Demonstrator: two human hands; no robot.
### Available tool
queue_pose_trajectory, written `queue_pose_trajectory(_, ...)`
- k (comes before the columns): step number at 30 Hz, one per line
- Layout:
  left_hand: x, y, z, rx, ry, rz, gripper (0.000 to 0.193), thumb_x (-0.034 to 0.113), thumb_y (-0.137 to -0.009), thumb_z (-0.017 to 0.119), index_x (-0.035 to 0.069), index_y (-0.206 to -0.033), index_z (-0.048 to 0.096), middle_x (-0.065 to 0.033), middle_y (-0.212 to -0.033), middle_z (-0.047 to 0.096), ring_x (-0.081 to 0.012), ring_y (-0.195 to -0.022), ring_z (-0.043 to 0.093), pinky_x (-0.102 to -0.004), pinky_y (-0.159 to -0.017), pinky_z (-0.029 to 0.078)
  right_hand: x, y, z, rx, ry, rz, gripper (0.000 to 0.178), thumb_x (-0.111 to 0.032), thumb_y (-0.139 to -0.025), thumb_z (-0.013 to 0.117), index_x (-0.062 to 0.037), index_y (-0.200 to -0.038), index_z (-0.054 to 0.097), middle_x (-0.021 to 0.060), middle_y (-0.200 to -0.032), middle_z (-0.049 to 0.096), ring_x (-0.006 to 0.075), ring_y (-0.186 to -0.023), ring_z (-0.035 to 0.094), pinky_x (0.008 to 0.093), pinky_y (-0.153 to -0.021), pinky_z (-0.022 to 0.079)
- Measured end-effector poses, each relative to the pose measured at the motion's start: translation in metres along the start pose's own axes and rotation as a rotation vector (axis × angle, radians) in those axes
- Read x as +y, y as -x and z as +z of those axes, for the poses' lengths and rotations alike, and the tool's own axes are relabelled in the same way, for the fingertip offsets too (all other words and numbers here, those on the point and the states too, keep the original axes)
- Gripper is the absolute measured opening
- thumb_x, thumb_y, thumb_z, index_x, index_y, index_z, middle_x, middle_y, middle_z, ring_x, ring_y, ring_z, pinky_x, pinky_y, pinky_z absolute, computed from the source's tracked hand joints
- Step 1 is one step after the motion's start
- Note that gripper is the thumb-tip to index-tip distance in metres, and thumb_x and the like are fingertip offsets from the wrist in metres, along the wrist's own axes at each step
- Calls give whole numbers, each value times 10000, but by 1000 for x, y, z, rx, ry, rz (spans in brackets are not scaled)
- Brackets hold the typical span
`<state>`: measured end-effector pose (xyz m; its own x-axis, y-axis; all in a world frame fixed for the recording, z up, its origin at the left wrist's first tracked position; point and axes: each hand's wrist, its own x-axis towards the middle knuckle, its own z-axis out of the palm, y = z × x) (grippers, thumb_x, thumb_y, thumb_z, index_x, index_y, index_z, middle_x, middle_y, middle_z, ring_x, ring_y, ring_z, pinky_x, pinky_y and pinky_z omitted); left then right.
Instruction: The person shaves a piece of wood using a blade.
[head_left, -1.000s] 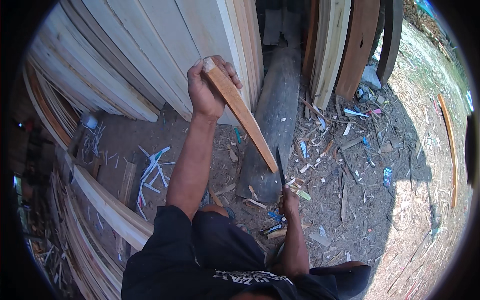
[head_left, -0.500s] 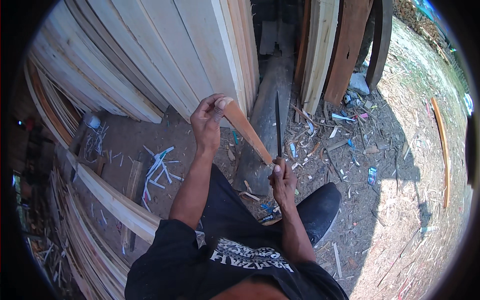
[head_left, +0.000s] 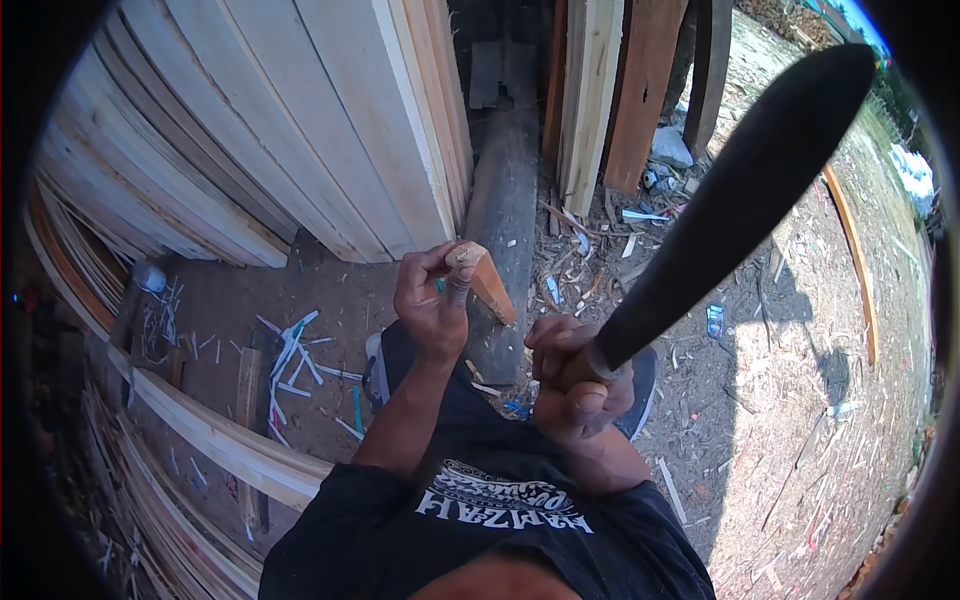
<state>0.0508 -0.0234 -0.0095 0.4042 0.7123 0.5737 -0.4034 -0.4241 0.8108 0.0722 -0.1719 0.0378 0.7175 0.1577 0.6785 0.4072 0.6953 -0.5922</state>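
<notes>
Pale planks (head_left: 330,130) are stood on end along the far edge of the ground (head_left: 228,292); a reddish-brown board (head_left: 637,125) is stood farther right, a whitish bag (head_left: 670,147) beside it. Toward the left edge, white strips (head_left: 288,350) are scattered near a whitish tub (head_left: 150,277). Toward the right edge, an orange-brown batten (head_left: 858,262) is laid, a small blue packet (head_left: 715,321) to its left.

One left grip (head_left: 430,305) and one right grip (head_left: 568,407) make two; one knife (head_left: 742,198), one short wooden piece (head_left: 492,288), one grey plank (head_left: 505,185), one black shirt (head_left: 450,530), one white container (head_left: 150,277), one blue packet (head_left: 715,321), one long brown strip (head_left: 855,260); leaning boards (head_left: 330,130) and pale scraps (head_left: 290,360) are many, too overlapped for an exact number
</notes>
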Motion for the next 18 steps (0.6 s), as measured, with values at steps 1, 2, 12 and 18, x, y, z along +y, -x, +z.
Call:
queue_pose_trajectory(1,-1,1,8,-9,63,-4,345,242,-826,740,-44,-968,607,-99,-930,590,-172,-856,608,-291,-771,499,16,11,-14,-56,476,164,414,-374,-932,567,37,-988,572,60,-674,584,134,-534,543,275,-500,434)
queue_pose_trajectory(2,-1,2,9,-10,67,-4,345,242,-826,740,-44,-968,607,-99,-930,590,-172,-856,608,-291,-771,499,32,15,-13,-124,589,340,398,-372,-949,538,25,-975,562,45,-640,550,111,-512,500,279,-506,419)
queue_pose_trajectory(12,0,7,4,-8,-3,23,313,229,-834,728,-47,-926,613,-111,-886,587,-179,-807,607,-291,-721,502,4,-10,-8,-23,-118,1115,534,-491,-969,433,23,-898,558,24,-542,435,104,-436,417,266,-469,395)
queue_pose_trajectory(18,0,10,-4,-3,-4,46,290,201,-836,724,-45,-941,614,-108,-897,593,-176,-813,613,-285,-731,506,-23,-9,8,-18,-71,39,518,-512,-937,483,-4,-898,575,15,-598,487,122,-524,457,277,-528,399)
